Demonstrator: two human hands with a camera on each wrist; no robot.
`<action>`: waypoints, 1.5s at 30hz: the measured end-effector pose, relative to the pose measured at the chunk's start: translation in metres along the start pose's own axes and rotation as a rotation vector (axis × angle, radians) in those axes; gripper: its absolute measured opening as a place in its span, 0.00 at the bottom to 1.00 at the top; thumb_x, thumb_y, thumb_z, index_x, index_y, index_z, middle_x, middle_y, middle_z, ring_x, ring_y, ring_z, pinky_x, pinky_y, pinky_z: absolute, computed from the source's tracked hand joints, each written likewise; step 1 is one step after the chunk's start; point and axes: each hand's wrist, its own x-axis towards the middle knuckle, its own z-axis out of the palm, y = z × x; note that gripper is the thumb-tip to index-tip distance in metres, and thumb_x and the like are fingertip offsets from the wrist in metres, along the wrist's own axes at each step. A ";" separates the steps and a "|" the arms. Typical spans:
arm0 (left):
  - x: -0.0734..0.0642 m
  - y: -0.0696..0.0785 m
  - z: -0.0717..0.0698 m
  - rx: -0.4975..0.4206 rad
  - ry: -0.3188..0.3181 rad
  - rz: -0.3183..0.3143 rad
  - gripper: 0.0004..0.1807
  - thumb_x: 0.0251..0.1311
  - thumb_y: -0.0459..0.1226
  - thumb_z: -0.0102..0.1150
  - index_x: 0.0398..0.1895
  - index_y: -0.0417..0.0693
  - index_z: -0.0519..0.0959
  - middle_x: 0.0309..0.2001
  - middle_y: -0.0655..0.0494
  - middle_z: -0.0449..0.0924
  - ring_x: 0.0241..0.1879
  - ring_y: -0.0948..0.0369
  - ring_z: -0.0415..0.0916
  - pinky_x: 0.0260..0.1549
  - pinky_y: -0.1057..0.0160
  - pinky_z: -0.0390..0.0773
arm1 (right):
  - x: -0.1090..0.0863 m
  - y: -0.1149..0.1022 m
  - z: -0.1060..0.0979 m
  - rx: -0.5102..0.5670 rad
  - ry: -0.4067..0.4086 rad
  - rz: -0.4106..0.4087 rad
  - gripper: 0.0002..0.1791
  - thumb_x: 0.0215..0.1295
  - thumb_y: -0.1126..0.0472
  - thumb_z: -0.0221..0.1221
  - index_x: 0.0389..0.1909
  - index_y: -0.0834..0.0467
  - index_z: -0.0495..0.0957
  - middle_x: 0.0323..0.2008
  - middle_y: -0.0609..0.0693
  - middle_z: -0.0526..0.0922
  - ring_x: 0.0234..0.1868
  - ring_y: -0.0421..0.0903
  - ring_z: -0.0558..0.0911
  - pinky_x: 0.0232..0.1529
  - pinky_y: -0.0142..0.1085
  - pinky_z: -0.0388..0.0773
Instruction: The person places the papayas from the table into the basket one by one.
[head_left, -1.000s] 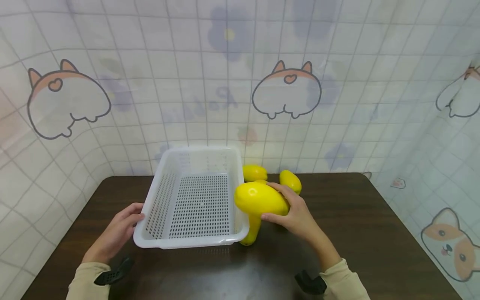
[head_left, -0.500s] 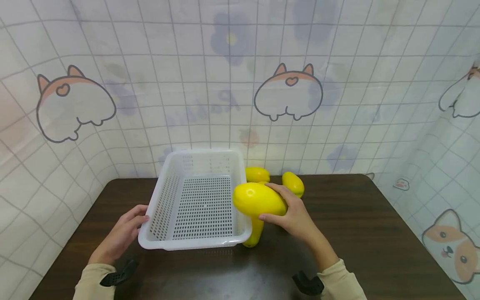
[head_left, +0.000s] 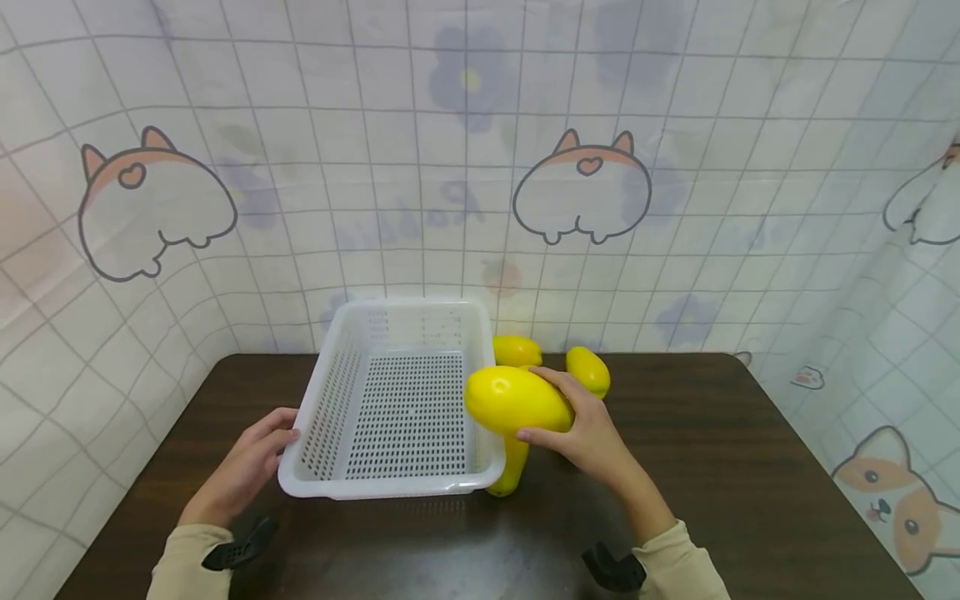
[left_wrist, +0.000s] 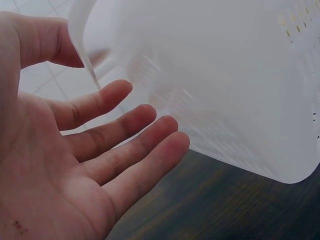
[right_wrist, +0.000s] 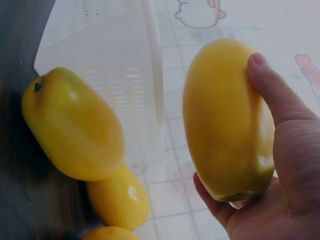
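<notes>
A white perforated plastic basket [head_left: 405, 483] stands on the dark table, and nothing lies inside it. My left hand [head_left: 243, 467] holds its left rim lightly, thumb at the rim and fingers along the outer wall [left_wrist: 235, 100]. In the left wrist view the fingers of that hand [left_wrist: 90, 150] are spread, and the thumb tip goes behind the rim. My right hand [head_left: 588, 429] grips a large, smooth, yellow papaya-like fruit [head_left: 513, 400] beside the basket's right rim. Thumb and fingers hold it from both sides in the right wrist view, where the fruit [right_wrist: 225, 120] is raised.
Several similar yellow fruits lie right of the basket: one long fruit [head_left: 512, 467] below the held one, another [head_left: 517, 350] by the back edge, and a third [head_left: 588, 371] farther right. A patterned white wall covering [head_left: 420, 250] rises behind the table [head_left: 712, 467].
The camera view has shifted slightly, so the scene sits a little farther right. The right hand and its fruit have moved slightly left relative to the basket; the left hand keeps its place.
</notes>
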 end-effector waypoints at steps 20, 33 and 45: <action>0.000 0.001 0.001 -0.026 -0.026 0.048 0.20 0.74 0.43 0.40 0.62 0.40 0.64 0.52 0.67 0.73 0.49 0.68 0.77 0.47 0.64 0.79 | 0.003 -0.005 0.004 0.007 -0.016 -0.018 0.41 0.49 0.51 0.73 0.65 0.47 0.68 0.61 0.45 0.74 0.54 0.45 0.75 0.54 0.47 0.74; 0.000 0.004 0.009 -0.014 0.005 0.020 0.22 0.74 0.44 0.41 0.63 0.40 0.63 0.52 0.68 0.73 0.49 0.69 0.76 0.47 0.64 0.78 | -0.001 -0.005 0.002 0.016 -0.017 -0.012 0.41 0.49 0.50 0.73 0.66 0.46 0.67 0.62 0.43 0.74 0.56 0.44 0.74 0.56 0.48 0.74; 0.002 0.003 0.017 -0.043 -0.011 0.027 0.21 0.74 0.43 0.41 0.62 0.39 0.63 0.52 0.65 0.73 0.49 0.68 0.77 0.47 0.64 0.80 | -0.002 -0.006 0.002 0.012 -0.038 0.008 0.40 0.50 0.49 0.72 0.66 0.48 0.68 0.61 0.45 0.74 0.55 0.46 0.74 0.56 0.49 0.73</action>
